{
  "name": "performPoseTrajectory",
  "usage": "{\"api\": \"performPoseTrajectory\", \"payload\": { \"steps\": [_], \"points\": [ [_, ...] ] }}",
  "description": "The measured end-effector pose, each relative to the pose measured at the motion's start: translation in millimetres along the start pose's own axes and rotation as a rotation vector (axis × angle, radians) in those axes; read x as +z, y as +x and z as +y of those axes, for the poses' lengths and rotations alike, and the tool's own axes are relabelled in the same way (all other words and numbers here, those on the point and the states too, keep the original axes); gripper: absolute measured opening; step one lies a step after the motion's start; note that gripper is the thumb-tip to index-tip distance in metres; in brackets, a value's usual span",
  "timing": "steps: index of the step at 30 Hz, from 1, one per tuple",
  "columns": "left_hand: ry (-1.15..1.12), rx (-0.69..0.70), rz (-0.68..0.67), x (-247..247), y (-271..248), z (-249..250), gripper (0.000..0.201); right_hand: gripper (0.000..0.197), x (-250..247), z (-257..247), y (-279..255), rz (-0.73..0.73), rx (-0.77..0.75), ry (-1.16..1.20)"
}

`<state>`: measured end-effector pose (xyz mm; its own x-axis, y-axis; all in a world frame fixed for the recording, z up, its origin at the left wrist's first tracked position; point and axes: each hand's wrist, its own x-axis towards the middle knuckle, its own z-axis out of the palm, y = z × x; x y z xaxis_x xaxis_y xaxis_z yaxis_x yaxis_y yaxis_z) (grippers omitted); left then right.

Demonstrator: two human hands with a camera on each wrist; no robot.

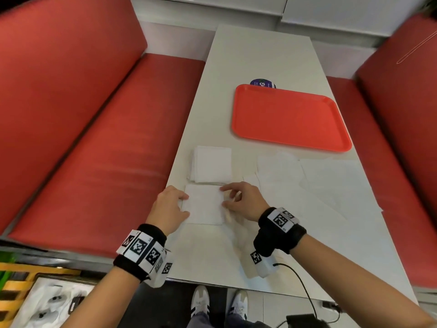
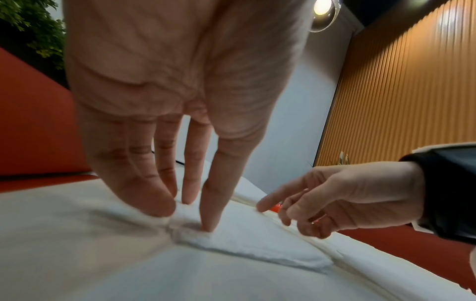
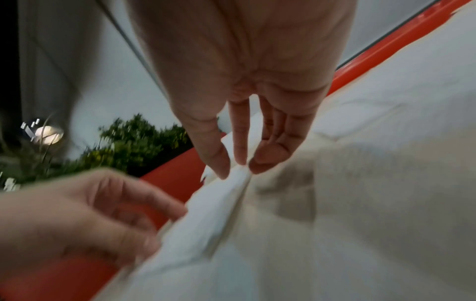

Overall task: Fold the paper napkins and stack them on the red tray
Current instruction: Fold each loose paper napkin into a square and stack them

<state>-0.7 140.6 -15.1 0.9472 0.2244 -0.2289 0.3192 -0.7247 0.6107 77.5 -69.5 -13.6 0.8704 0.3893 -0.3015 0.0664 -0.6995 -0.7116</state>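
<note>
A white, partly folded paper napkin [image 1: 204,204] [image 2: 244,234] [image 3: 206,213] lies flat near the table's front edge. My left hand [image 1: 187,204] [image 2: 190,213] presses its left edge down with straight fingers. My right hand [image 1: 223,197] [image 3: 239,169] pinches its right edge between thumb and fingertips. Just beyond the napkin sits a stack of folded napkins [image 1: 211,164]. Several unfolded napkins [image 1: 331,181] are spread out to the right. The red tray [image 1: 290,117] sits farther back on the right with nothing on it.
The white table [image 1: 260,55] is narrow, with red bench seats [image 1: 106,150] on both sides. A round blue disc [image 1: 262,82] peeks out behind the tray. A cable and a black device [image 1: 305,319] hang below the table's front edge.
</note>
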Motion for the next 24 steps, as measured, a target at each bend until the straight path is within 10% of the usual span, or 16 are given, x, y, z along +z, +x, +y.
{"api": "performPoseTrajectory", "payload": {
  "steps": [13, 24],
  "points": [
    [0.008, -0.001, -0.112, 11, -4, 16, 0.042, 0.060, -86, 56, 3, 0.224, 0.480, -0.396],
    [-0.080, 0.115, 0.018, 1, -15, 31, 0.025, 0.046, -90, 56, -9, 0.457, 0.116, -0.013]
  ]
}}
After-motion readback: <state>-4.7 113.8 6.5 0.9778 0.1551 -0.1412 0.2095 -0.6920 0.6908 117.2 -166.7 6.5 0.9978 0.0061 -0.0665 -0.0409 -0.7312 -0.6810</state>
